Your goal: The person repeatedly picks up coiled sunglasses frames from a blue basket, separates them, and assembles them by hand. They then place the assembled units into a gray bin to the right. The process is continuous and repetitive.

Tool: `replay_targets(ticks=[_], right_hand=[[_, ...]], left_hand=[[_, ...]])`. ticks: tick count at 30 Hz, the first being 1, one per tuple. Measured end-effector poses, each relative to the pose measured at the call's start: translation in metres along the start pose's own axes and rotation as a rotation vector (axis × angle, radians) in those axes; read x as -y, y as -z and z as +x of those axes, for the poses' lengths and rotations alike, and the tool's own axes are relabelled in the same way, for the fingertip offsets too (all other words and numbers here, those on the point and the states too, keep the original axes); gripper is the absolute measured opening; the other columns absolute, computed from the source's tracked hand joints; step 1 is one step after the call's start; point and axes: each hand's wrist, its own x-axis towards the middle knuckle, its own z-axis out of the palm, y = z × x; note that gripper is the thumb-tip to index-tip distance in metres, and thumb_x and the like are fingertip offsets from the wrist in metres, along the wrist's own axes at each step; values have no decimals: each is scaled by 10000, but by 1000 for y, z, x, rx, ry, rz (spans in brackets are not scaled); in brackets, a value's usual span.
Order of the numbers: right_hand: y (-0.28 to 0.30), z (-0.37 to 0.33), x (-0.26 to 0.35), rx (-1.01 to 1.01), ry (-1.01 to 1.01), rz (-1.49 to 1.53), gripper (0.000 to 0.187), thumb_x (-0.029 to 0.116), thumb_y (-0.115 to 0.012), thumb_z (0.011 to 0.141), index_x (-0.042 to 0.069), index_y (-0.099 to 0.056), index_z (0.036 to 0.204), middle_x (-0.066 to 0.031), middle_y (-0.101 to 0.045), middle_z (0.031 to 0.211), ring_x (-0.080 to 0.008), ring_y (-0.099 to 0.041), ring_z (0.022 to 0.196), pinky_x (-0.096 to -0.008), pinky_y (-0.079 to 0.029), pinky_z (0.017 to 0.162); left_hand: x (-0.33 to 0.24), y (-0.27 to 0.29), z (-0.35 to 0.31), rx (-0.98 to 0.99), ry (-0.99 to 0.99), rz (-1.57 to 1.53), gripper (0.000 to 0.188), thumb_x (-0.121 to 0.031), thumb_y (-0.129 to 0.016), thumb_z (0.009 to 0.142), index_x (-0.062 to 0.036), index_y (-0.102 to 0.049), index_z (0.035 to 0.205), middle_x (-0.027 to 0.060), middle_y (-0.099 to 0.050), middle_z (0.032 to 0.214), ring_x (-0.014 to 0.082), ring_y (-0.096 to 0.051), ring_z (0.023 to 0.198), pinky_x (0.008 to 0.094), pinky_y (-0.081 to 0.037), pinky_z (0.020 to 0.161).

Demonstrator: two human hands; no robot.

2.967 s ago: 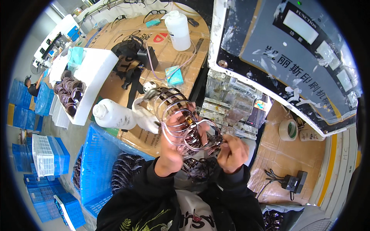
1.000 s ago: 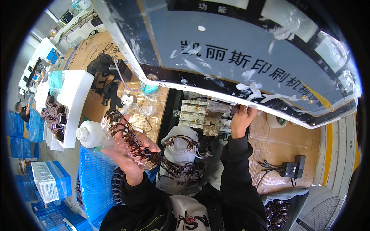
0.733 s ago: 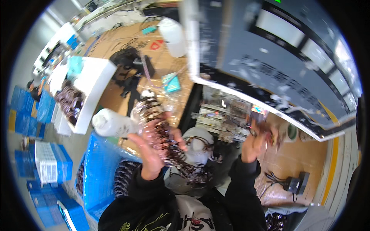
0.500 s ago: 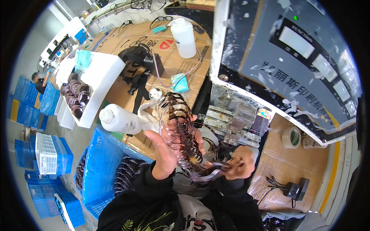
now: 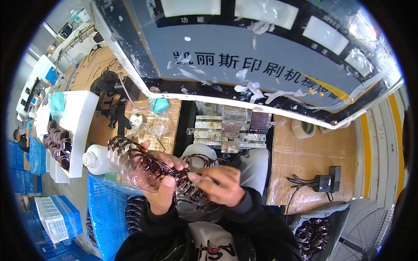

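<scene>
My left hand point(image 5: 160, 198) clasps stacked glossy, curved glasses point(image 5: 133, 163) left of centre; right hand point(image 5: 221, 185) bunched at their end, grip unclear.

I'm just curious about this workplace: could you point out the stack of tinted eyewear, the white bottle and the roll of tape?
Stack of tinted eyewear point(image 5: 141, 168): head view, near the stack's middle.
White bottle point(image 5: 99, 160): head view, on its body.
Roll of tape point(image 5: 298, 130): head view, on its pale outer ring.
</scene>
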Motion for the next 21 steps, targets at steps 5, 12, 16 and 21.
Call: replay_targets(ticks=[5,12,16,21], right_hand=[[27,-19,-27,205,-462,-255,264,33,-670,714,86,-652,971,-65,-614,888,-249,-598,716,-311,-493,613],[24,-47,-45,229,-545,-180,137,77,-691,718,69,-657,850,-56,-626,809,-251,-587,762,-331,-475,651],[25,-38,-41,203,-521,-194,102,71,-686,725,54,-652,820,-58,-631,808,-246,-590,751,-329,-473,643],[52,-13,-22,57,-532,-141,21,18,-637,743,15,-628,762,-101,-627,794,-254,-595,704,-302,-468,642]], left_hand=[[-4,13,7,-9,-61,-25,625,-207,-584,837,-18,-263,1339,37,-468,880,155,-507,757,354,-472,668],[-1,19,6,-56,2,-22,589,-197,-566,840,-14,-289,1327,37,-465,877,153,-504,769,357,-473,678],[-3,21,6,-54,-4,-6,577,-185,-559,841,-6,-293,1321,43,-468,879,156,-507,775,358,-477,684],[-7,28,8,-93,-42,6,555,-157,-541,844,12,-295,1312,59,-474,881,160,-510,779,352,-481,685]])
